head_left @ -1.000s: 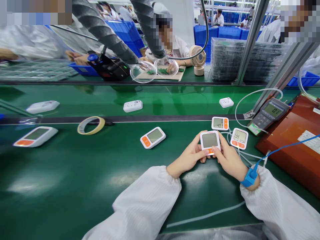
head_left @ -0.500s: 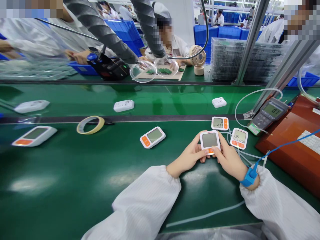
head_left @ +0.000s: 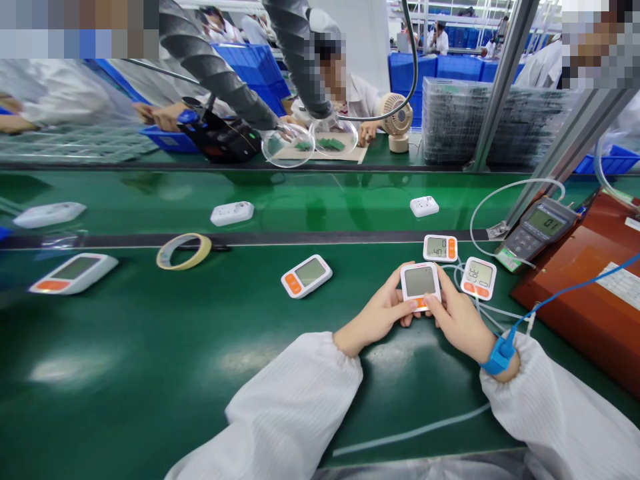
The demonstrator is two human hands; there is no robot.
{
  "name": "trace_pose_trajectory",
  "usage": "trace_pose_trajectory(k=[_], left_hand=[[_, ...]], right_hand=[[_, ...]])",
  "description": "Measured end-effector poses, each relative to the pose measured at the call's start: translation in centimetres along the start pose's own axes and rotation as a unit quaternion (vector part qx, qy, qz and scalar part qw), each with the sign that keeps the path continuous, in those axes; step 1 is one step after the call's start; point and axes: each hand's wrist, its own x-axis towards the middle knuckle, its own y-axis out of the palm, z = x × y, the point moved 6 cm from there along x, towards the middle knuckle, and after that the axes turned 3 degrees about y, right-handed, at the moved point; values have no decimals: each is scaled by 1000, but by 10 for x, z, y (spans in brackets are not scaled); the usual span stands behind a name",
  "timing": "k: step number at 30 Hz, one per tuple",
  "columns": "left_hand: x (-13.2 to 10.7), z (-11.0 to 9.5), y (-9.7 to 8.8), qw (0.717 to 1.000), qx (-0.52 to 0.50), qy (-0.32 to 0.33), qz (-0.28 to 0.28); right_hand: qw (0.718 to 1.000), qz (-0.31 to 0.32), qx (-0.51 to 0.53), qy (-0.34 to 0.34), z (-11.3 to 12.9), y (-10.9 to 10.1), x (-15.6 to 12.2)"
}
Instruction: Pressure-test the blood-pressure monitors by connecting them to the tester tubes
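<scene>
Both my hands hold one small white monitor unit with a grey blank screen and orange buttons, just above the green bench. My left hand grips its left edge and my right hand grips its right edge, both thumbs near the orange button. A blue wrist strap with a blue cord sits on my right wrist. Two more units with lit digits lie just beyond, joined to clear tubes. Another unit lies to the left.
A tape roll and a larger monitor lie at the left. White units ride the far conveyor. A handheld meter and an orange-brown fixture stand at the right. Other people work across the line.
The white units on the far conveyor have slid to the left. My hands and the unit they hold have stayed in place.
</scene>
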Motion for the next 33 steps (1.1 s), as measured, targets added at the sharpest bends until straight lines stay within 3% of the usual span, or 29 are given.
trace_pose_trajectory(k=[25, 29, 33], left_hand=[[-1, 3, -3, 1000, -2, -1, 19], [-1, 4, -9, 999, 38, -6, 22], [-1, -2, -31, 988, 150, -15, -40]], right_hand=[[1000, 3, 26, -14, 0, 1, 0], [1000, 9, 23, 3, -3, 1, 0], [1000, 14, 5, 23, -11, 5, 0]])
